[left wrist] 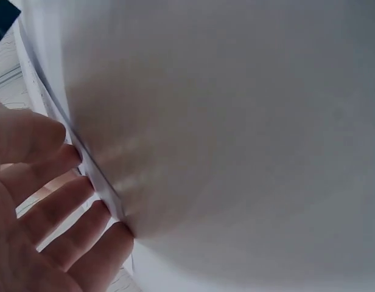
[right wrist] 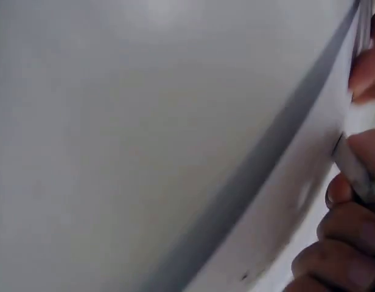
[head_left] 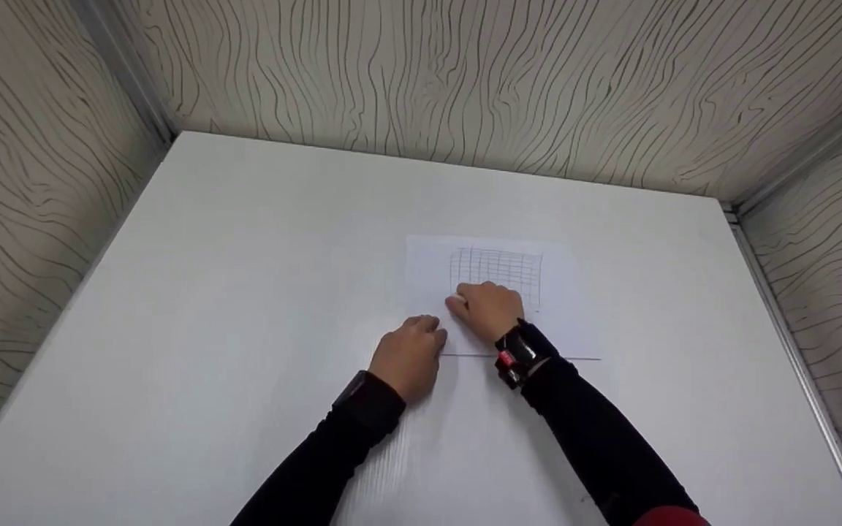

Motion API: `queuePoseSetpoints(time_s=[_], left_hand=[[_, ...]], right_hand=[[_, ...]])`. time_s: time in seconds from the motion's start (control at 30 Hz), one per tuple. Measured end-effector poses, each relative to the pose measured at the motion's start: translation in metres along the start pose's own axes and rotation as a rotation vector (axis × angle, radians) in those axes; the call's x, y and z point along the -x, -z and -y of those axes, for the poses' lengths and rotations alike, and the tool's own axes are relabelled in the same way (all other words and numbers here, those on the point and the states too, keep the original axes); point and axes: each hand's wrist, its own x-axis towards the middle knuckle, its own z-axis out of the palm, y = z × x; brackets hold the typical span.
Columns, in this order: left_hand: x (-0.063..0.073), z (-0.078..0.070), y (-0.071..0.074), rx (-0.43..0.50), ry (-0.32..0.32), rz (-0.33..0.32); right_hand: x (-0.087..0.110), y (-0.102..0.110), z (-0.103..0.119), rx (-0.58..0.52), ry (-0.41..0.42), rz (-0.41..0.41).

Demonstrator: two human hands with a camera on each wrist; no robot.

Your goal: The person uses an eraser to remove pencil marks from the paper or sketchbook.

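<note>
A white sheet of paper [head_left: 571,332] lies on the white table, with a hand-drawn pencil grid [head_left: 509,269] on it. My right hand [head_left: 490,310] is over the grid's lower left part and hides it. Between its thumb and curled fingers it pinches a small whitish eraser [right wrist: 353,167], whose end is at the paper. At the sheet's lower left corner, my left hand [head_left: 410,356] rests with its fingertips on the paper's edge. In the left wrist view its fingers [left wrist: 56,210] are spread and loosely bent, gripping nothing.
The broad white table [head_left: 245,292] reaches to wood-grain patterned panels [head_left: 465,80] at the back and on both sides. Metal frame strips [head_left: 794,351] run along the side edges. Both wrists carry black bands [head_left: 527,351] over dark sleeves.
</note>
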Motion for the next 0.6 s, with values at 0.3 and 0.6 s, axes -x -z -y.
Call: queuePoseSetpoints(time_s=[0.3, 0.6], left_hand=[[0.001, 0.0, 0.0, 0.004, 0.006, -0.011], [-0.002, 0.0, -0.001, -0.003, -0.011, -0.004]], right_hand=[[0.009, -0.001, 0.004, 0.021, 0.071, -0.049], [-0.002, 0.005, -0.006, 0.077, -0.032, -0.102]])
